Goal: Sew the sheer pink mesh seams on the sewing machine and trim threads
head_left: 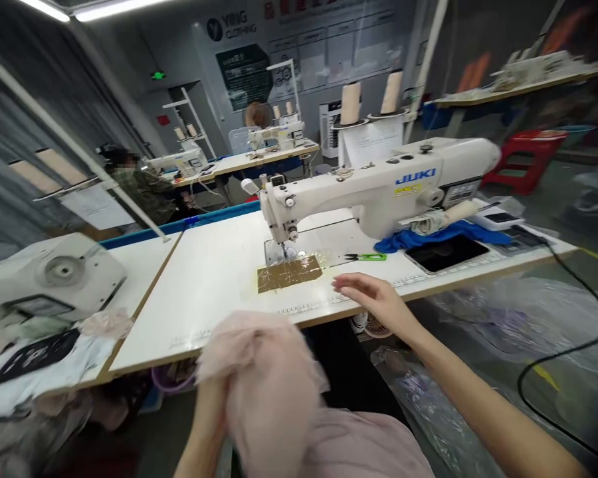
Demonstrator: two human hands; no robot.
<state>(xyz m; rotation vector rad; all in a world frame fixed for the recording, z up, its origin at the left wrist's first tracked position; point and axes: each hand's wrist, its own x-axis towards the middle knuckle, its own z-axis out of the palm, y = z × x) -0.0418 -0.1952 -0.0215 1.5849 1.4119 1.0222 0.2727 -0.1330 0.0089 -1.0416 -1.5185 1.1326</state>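
A bundle of sheer pale pink fabric [274,392] hangs in front of me at the table's near edge. My left hand [216,388] is closed on it, its fingers mostly hidden by the cloth. Over the front of the white table [219,265], my right hand [366,292] is held with nothing in it, fingers stretched to the left and thumb apart. Beyond it lie green-handled thread snips [371,257]. A white sewing machine [339,192] stands behind, its needle above a brown taped patch [289,273].
A phone [446,253] and a blue cloth [438,234] lie right of the machine. Another machine [54,272] stands at left beside piled garments. Thread cones [351,103] rise behind. A black cable [573,345] loops at right, near plastic bags [503,312]. A person [139,186] sits farther back.
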